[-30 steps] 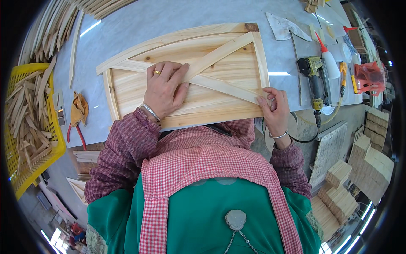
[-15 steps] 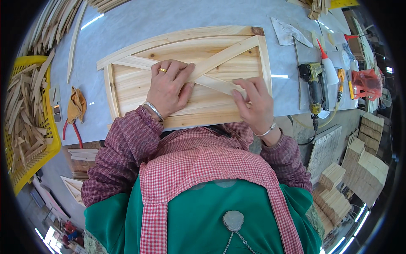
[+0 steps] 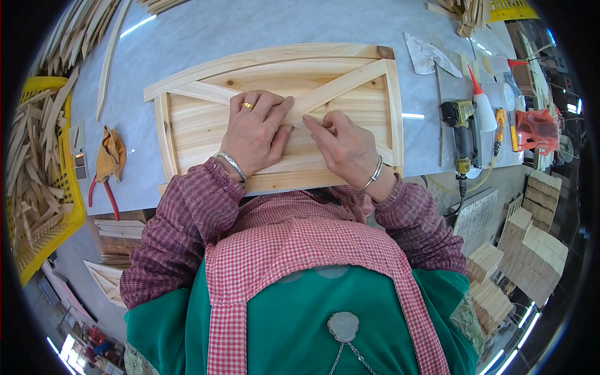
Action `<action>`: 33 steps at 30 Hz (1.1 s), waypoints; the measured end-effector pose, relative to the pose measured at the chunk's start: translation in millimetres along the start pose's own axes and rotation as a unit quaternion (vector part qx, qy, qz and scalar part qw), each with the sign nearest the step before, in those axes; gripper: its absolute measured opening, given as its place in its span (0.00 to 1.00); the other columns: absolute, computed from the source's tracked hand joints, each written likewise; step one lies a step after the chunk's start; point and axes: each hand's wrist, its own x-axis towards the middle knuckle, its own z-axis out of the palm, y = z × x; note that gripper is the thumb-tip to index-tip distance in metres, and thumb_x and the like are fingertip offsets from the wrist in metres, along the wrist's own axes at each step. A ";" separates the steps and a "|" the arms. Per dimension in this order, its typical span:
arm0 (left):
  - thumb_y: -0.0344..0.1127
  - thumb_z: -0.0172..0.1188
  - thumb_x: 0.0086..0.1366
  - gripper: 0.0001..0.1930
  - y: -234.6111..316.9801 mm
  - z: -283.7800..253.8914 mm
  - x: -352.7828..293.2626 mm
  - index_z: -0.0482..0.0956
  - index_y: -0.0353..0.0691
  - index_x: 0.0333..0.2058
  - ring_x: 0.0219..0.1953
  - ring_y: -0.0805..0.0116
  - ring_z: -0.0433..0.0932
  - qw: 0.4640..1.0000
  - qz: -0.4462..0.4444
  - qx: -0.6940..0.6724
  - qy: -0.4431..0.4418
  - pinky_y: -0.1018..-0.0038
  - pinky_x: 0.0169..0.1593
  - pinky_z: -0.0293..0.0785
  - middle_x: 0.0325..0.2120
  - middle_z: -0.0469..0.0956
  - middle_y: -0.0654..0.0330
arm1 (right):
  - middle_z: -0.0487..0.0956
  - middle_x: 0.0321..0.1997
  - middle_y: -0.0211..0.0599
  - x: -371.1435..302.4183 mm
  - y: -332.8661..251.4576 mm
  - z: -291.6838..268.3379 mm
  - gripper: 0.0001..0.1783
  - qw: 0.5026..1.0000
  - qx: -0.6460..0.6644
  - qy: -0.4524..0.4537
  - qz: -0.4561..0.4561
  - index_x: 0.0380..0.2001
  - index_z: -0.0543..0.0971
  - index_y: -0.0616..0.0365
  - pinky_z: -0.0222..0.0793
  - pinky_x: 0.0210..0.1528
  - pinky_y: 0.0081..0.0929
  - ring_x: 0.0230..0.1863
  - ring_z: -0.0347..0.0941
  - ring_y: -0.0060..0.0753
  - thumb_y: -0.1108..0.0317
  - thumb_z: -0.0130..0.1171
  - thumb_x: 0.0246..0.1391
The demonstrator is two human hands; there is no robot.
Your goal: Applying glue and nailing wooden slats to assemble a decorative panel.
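L hand (image 3: 255, 136) rests at centre of wooden panel (image 3: 200, 131), prob. to steady it; R hand (image 3: 350, 147) is also near panel's centre. Fingers (image 3: 279, 111) bent; can't tell if gripping.

"Can you make out any lettering, numbers or signs?"
"None that I can read."
"Not even on the air tool (image 3: 463, 134) or the white bottle (image 3: 484, 112)?"
"No, nothing legible on either."

I see soft, bright light across the table (image 3: 325, 22), a white glare streak (image 3: 412, 115) on it at two o'clock; lamps (image 3: 528, 333) glow at four, and straight edges bow toward the black rim.
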 end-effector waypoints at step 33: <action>0.35 0.60 0.49 0.21 1.6 0.5 2.6 0.75 0.37 0.44 0.42 0.61 0.69 1.000 0.014 0.012 -0.002 0.63 0.49 0.59 0.37 0.72 0.59 | 0.72 0.40 0.35 -87.6 83.2 -92.2 0.15 0.960 -0.034 0.093 0.260 0.45 0.78 0.55 0.68 0.24 0.15 0.28 0.71 0.21 0.73 0.57 0.52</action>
